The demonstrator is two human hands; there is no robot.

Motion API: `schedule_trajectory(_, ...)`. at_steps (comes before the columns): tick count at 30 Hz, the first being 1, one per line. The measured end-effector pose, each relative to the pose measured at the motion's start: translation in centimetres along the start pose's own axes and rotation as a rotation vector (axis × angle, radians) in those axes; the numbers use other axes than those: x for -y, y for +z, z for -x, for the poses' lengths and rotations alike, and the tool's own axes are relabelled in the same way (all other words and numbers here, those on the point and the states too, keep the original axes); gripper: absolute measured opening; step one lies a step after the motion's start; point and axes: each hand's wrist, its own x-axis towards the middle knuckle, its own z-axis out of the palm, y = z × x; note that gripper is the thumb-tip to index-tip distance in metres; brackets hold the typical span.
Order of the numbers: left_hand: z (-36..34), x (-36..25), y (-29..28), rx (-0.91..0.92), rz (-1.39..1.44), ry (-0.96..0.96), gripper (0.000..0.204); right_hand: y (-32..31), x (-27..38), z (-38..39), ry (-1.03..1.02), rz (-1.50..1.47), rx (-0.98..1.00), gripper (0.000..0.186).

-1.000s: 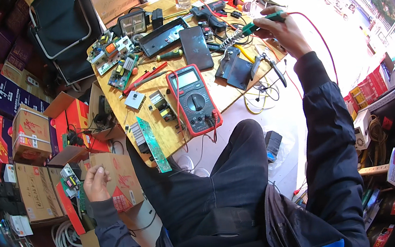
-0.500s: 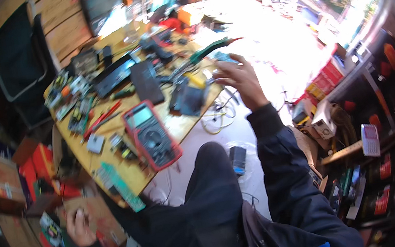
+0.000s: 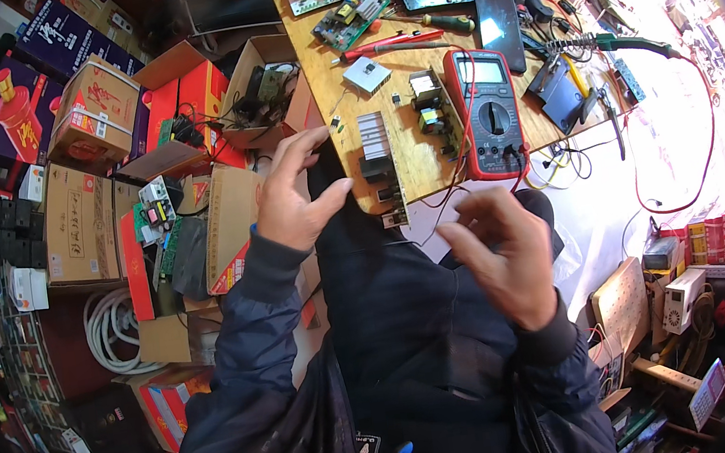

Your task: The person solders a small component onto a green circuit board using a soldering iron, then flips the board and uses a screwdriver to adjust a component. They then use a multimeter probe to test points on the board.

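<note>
Board (image 3: 376, 168) is at the surface's (image 3: 415, 161) near-left corner, just ahead of and between the hands, long axis running roughly away from the body. Left hand (image 3: 294, 197) is closer, fingers spread, nothing in it. Right hand (image 3: 506, 250) is loosely curled, looks empty too. A second ago the right had the iron (image 3: 620, 41); now that's in its spring holder (image 3: 569, 45), and left's moved up from the boxes (image 3: 81, 223).

This is a fix-it workshop: the wooden table (image 3: 413, 146) has circuit boards (image 3: 349, 22) by its far left corner, a red meter (image 3: 490, 117) at its front edge and a soldering iron (image 3: 630, 42) on the right.
</note>
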Motion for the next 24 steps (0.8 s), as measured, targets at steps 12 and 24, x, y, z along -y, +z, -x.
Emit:
schedule_trajectory(12, 0.0, 1.2, 2.3, -0.018, 0.099, -0.005, 0.052, 4.8, -1.4, -0.7, -0.078, 0.129, -0.119, 0.024)
schedule_trajectory(24, 2.9, 1.0, 2.4, -0.091, 0.687, -0.287, 0.041, 1.9, -1.7, 0.1, 0.162, -0.459, -0.136, 0.014)
